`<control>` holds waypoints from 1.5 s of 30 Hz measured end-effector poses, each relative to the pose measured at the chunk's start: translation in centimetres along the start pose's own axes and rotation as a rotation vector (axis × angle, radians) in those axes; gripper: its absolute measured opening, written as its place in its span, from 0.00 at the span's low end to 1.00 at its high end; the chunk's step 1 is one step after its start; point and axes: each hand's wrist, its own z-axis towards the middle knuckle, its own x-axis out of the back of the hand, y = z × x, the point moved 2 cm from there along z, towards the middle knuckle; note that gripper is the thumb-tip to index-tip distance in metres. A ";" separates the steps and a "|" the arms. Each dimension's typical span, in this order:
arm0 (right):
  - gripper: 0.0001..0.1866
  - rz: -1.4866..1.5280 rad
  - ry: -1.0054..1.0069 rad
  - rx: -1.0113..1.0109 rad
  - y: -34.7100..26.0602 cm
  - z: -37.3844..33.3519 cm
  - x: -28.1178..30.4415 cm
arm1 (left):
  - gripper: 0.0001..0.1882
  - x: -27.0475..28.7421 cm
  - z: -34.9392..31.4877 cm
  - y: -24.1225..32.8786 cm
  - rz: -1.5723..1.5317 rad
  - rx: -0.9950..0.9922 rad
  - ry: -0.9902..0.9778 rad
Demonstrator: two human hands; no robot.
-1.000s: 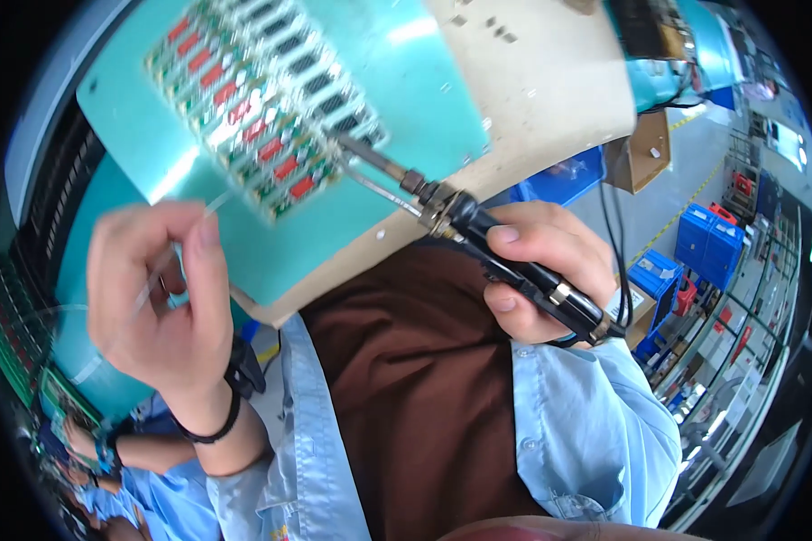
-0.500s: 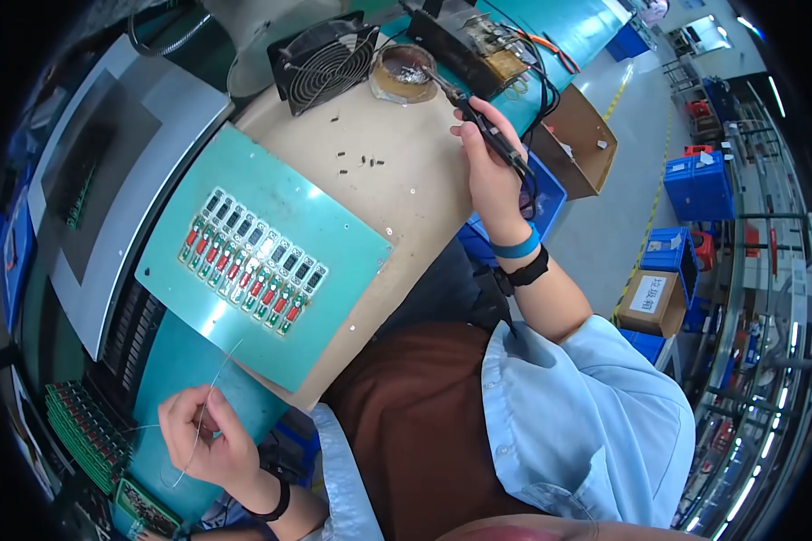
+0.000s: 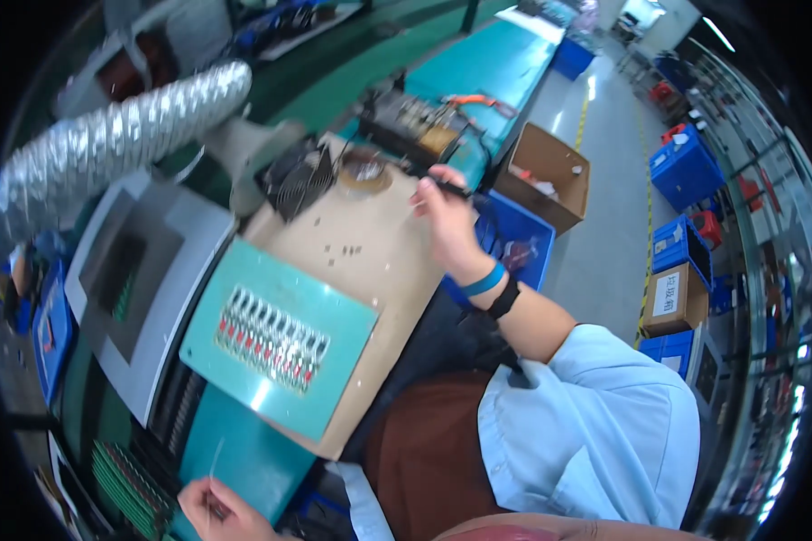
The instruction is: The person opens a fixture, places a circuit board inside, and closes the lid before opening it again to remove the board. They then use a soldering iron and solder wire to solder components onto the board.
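Note:
My right hand [image 3: 451, 230] is closed around a black soldering iron [image 3: 448, 187], beside a round amber-coloured dish [image 3: 363, 180]; the iron's tip is blurred. At the lower left, my left hand [image 3: 226, 512] pinches a thin strand of solder wire [image 3: 217, 455] that sticks up from the fingers. Between the hands lies a turquoise plate [image 3: 338, 379] bearing a row of small circuit boards [image 3: 271, 338] with black and red parts. Several tiny black components [image 3: 350, 251] are scattered on the brown cardboard sheet [image 3: 379, 279] beyond the plate.
A black fan [image 3: 298, 185] stands beside the dish, below a silver duct hose [image 3: 126, 126]. A grey sloped panel [image 3: 153, 261] flanks the plate's left. Stacked green boards [image 3: 126, 487] sit near my left hand. Right of the bench are a blue bin [image 3: 537, 248] and an open carton [image 3: 550, 194].
The whole view has shifted, so the bench appears lower and more duct hose shows. My right hand with the soldering iron stays near the dish; my left hand still holds the solder wire.

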 end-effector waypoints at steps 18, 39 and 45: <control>0.14 0.618 -0.403 -0.778 0.1 -5.5 -4.0 | 0.07 1.5 -4.8 -0.5 -0.050 0.092 -0.406; 0.04 -0.366 -1.628 0.359 -6.5 -20.5 -9.3 | 0.05 -4.5 -4.5 8.2 -0.276 0.118 -0.459; 0.06 -0.393 -1.695 0.480 -5.7 -18.6 -9.1 | 0.08 -5.3 -2.4 5.9 -0.413 -0.015 -0.329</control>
